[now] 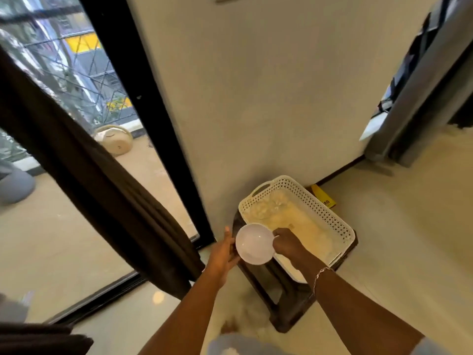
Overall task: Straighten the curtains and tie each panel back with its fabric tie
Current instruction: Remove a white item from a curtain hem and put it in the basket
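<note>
A dark brown curtain panel (107, 196) hangs slanted across the glass door at the left, its lower end near the floor by the door frame. No fabric tie shows. My right hand (288, 244) grips the handle of a white cup (254, 243) held over the near corner of a white perforated basket (340, 226). My left hand (222, 254) is beside the cup's left side, fingers extended along it. A grey curtain (419, 93) hangs at the window on the right.
The basket holds pale cloth and sits on a dark brown stool (289, 303) against the cream wall. The black door frame (163, 129) stands between curtain and wall. A yellow item (323, 197) lies behind the basket. A white round appliance (115, 140) is on the balcony.
</note>
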